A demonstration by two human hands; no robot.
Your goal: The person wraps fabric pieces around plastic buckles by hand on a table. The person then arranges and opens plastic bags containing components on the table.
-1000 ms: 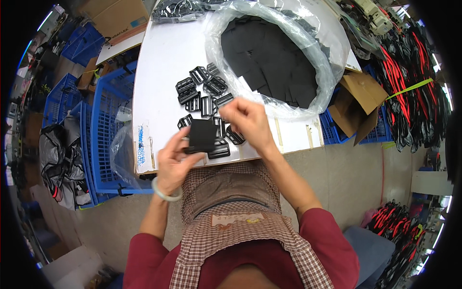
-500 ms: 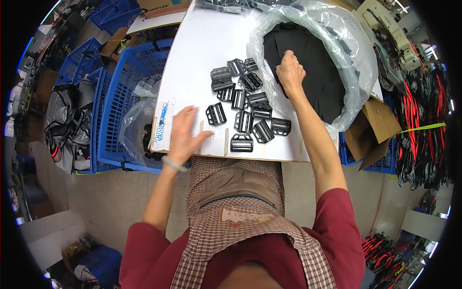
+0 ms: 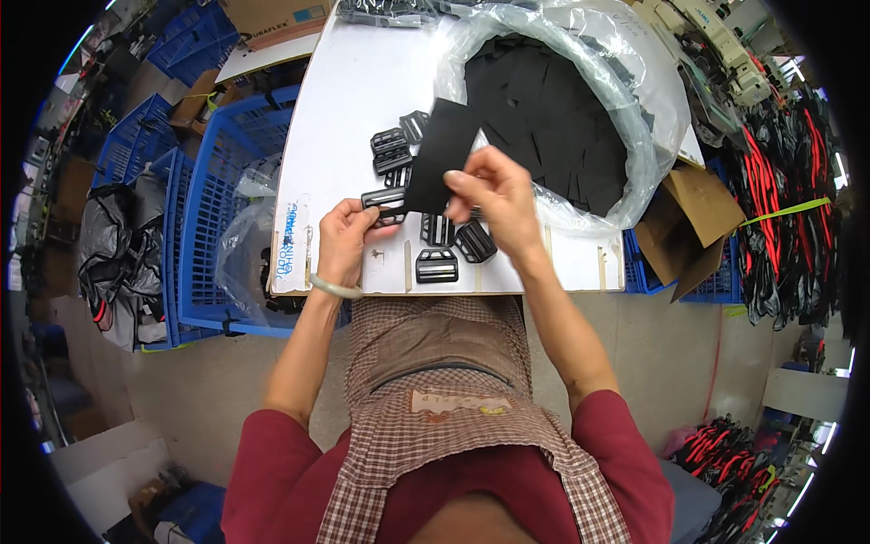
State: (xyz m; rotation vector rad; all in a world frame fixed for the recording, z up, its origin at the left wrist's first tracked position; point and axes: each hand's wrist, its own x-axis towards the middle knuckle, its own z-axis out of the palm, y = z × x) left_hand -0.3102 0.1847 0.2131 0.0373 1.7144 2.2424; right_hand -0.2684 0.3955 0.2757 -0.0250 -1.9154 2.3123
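My left hand (image 3: 346,238) pinches a black plastic buckle (image 3: 385,201) by its near edge, just above the white tabletop. Between the thumb and fingers of my right hand (image 3: 497,195) is a flat black strap piece (image 3: 443,150), its lower left end beside the held buckle. Whether the two touch, I cannot tell. More black slider buckles lie loose around them, among them one (image 3: 437,267) close to the near table edge and a pair (image 3: 391,150) farther off. Some are covered by the strap piece.
A clear plastic bag (image 3: 639,109) with its rim rolled open holds many black strap pieces (image 3: 553,118) at the right of the white table (image 3: 353,82). Blue crates (image 3: 213,227) stand to the left. At the right are an open cardboard box (image 3: 693,222) and hanging black and red straps (image 3: 784,218).
My right hand has come back from the bag toward me, bringing out a black strap piece. My left hand, open before, has taken hold of a buckle.
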